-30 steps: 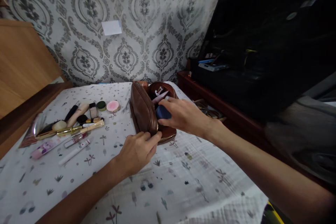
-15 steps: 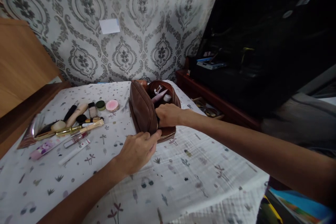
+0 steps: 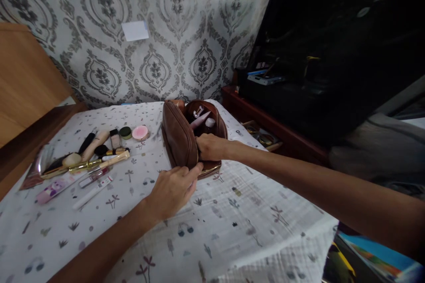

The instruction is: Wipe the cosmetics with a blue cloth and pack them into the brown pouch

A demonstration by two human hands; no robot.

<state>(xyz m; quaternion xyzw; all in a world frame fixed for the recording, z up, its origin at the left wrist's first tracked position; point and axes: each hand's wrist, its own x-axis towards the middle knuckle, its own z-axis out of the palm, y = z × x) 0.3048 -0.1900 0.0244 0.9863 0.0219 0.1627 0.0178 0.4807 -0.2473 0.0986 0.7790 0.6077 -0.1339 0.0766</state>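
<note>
A brown makeup bag stands unzipped on the patterned cloth. My left hand pinches its near lower corner, thumb and fingers against the leather. Reaching into the opening, my right hand is closed, its fingertips hidden behind the bag's side wall; what they hold, if anything, does not show. Inside the bag, beyond my right hand, lie a pale pink tube, a white-capped container and a small shiny item.
Makeup lies at the left: a pink compact, a dark green jar, a foundation bottle, brushes, and several tubes such as a white one. The white cloth covers the surface. A dark red ledge borders the right.
Both hands stay in nearly the same place at the bag, the right one still inside it. The view has shifted slightly.
</note>
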